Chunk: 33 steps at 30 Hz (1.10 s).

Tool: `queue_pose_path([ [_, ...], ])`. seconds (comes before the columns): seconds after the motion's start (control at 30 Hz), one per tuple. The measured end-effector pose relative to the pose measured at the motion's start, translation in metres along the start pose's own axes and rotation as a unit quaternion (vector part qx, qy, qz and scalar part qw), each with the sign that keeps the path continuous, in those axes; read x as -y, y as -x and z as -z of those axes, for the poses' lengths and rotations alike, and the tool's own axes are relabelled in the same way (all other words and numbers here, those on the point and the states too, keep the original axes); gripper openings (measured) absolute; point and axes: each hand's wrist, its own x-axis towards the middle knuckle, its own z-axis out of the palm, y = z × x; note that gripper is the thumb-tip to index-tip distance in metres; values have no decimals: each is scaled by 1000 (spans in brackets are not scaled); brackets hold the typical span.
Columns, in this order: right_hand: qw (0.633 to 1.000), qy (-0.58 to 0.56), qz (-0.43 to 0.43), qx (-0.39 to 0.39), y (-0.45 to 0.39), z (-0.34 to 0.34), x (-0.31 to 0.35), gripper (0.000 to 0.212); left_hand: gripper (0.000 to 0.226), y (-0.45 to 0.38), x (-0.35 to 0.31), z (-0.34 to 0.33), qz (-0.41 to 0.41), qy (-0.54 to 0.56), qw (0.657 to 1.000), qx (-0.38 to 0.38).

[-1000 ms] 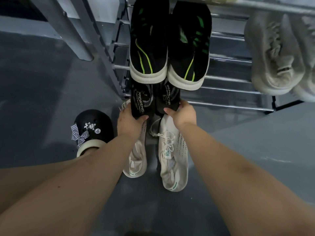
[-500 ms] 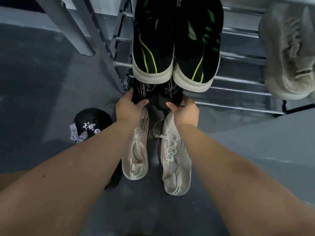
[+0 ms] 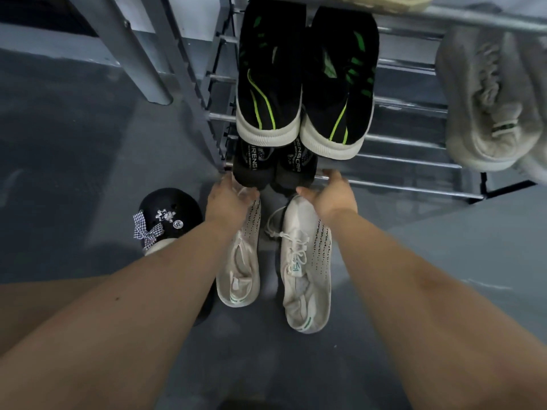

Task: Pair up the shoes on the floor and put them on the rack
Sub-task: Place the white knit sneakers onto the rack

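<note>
Two dark slip-on shoes with white lettering, the left one [image 3: 253,165] and the right one [image 3: 296,170], sit side by side on the lowest shelf of the metal rack [image 3: 399,189]. My left hand [image 3: 231,199] and my right hand [image 3: 331,193] hover just in front of their heels with fingers spread, holding nothing. Below my hands a pair of white mesh sneakers lies on the floor, one on the left [image 3: 239,261] and one on the right [image 3: 306,267], toes toward the rack.
Black sneakers with green stripes [image 3: 305,84] rest on the shelf above. Beige sneakers [image 3: 485,99] sit at the right of that shelf. A black clog with a checked bow [image 3: 165,214] is on the grey floor at left, worn on a foot.
Both hands pushed the dark shoes forward onto the bottom shelf, then let go and drew back slightly with fingers opened.
</note>
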Motion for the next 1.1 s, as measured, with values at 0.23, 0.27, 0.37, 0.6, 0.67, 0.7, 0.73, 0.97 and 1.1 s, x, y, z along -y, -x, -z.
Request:
queue_pose_path([
  [0.23, 988, 9, -148, 47, 49, -15, -63, 81, 100, 40, 32, -29, 142, -17, 989, 23],
  [0.27, 986, -16, -156, 62, 56, -20, -70, 80, 99, 41, 34, -29, 139, -19, 990, 30],
  [0.37, 985, -69, -141, 69, 66, -22, -86, 78, 97, 39, 41, -27, 113, -27, 991, 70],
  [0.6, 967, -155, -190, 66, 78, -2, -111, 52, 102, 73, 31, -60, 75, 20, 987, 139],
  [0.67, 963, -161, -208, 55, 82, 3, -122, 49, 101, 79, 23, -68, 73, 42, 984, 157],
  [0.7, 960, -167, -220, 52, 85, 7, -129, 49, 97, 80, 20, -73, 73, 48, 982, 167],
  [0.73, 955, -179, -231, 47, 87, 10, -136, 50, 92, 81, 15, -78, 66, 51, 981, 176],
  [0.97, 926, -253, -280, -7, 107, 36, -191, 38, 85, 96, -23, -107, 35, 56, 957, 284],
  [1.1, 923, -252, -291, 17, 124, 43, -210, 39, 84, 102, -31, -113, 13, 42, 955, 294],
])
